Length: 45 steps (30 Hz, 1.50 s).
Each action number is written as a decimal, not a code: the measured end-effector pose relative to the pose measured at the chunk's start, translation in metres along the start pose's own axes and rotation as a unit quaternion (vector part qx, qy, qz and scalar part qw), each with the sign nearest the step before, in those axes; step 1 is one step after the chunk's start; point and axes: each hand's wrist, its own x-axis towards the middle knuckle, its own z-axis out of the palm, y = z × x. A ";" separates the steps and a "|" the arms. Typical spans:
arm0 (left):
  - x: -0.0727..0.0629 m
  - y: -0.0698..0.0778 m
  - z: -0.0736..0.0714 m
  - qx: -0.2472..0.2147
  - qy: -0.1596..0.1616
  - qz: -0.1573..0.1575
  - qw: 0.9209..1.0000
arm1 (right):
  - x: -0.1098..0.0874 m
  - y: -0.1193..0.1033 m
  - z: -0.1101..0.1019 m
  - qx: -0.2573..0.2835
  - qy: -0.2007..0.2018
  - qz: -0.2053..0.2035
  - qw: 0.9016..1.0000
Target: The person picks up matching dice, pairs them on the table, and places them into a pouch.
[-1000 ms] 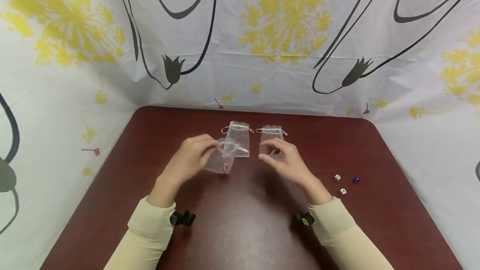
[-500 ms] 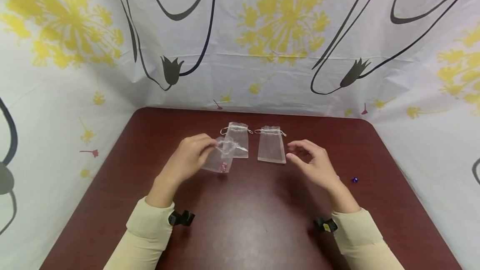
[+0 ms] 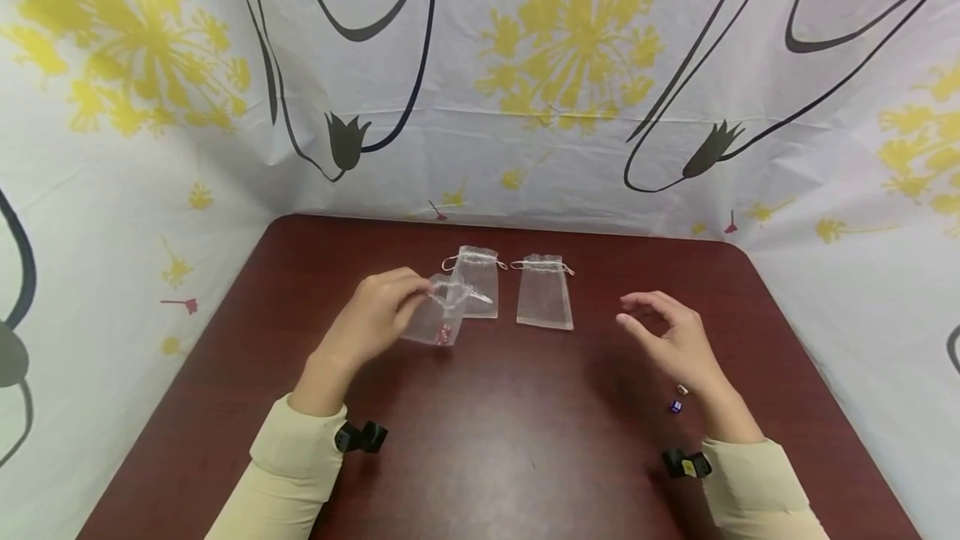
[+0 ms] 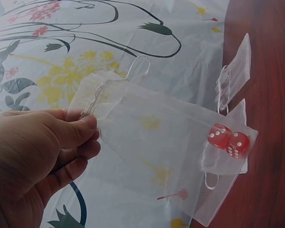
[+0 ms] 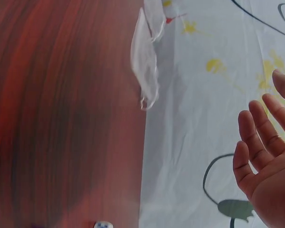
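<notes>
My left hand (image 3: 375, 311) pinches the gathered drawstring neck of a sheer white pouch (image 4: 137, 128) between thumb and fingers. Two red dice (image 4: 228, 141) show through the fabric at its bottom corner. Behind it, a second sheer pouch (image 3: 480, 282) lies on the table, partly overlapped in the head view. A third pouch (image 3: 544, 298) lies flat to its right. My right hand (image 3: 675, 340) hovers over the table's right side, fingers loosely bent and holding nothing. By its wrist are a blue die (image 3: 677, 407) and a white die (image 3: 682, 390), the latter partly covered.
The dark red tabletop (image 3: 510, 440) reaches back to a white curtain (image 3: 450, 73) with flowers printed on it. The curtain also hangs along both sides. My right forearm hides part of the table's right side.
My right hand has moved right, from over the third pouch to near the dice. A blue die now shows nearer the front than before. My left hand stays almost still with its pouch.
</notes>
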 end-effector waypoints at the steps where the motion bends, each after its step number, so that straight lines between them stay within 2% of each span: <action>1: 0.000 0.000 0.000 0.000 -0.001 -0.001 1.000 | -0.001 0.003 -0.002 0.000 0.001 0.003 1.000; 10: 0.002 0.000 0.002 -0.002 -0.003 0.001 1.000 | -0.004 0.008 -0.010 -0.004 0.016 0.009 1.000; 16: 0.002 0.000 0.006 -0.002 -0.009 -0.005 1.000 | -0.005 0.014 -0.008 -0.005 0.005 0.020 1.000; 20: 0.002 0.002 0.006 -0.008 -0.008 -0.003 1.000 | -0.004 0.016 -0.006 0.002 0.000 0.013 1.000; 28: 0.006 0.006 0.008 -0.023 0.000 0.018 1.000 | 0.011 -0.001 0.007 0.015 0.000 -0.016 1.000; 31: 0.009 0.009 0.010 -0.032 0.004 0.027 0.999 | 0.021 -0.013 0.017 0.030 -0.006 -0.036 0.999; 36: 0.013 0.015 0.014 -0.046 0.006 0.041 0.998 | 0.038 -0.034 0.041 0.045 -0.034 -0.095 0.994; 41: 0.016 0.020 0.018 -0.053 0.014 0.054 0.997 | 0.051 -0.057 0.068 0.026 -0.077 -0.154 0.985; 45: 0.016 0.022 0.019 -0.056 0.021 0.061 0.996 | 0.058 -0.072 0.083 0.000 -0.087 -0.189 0.978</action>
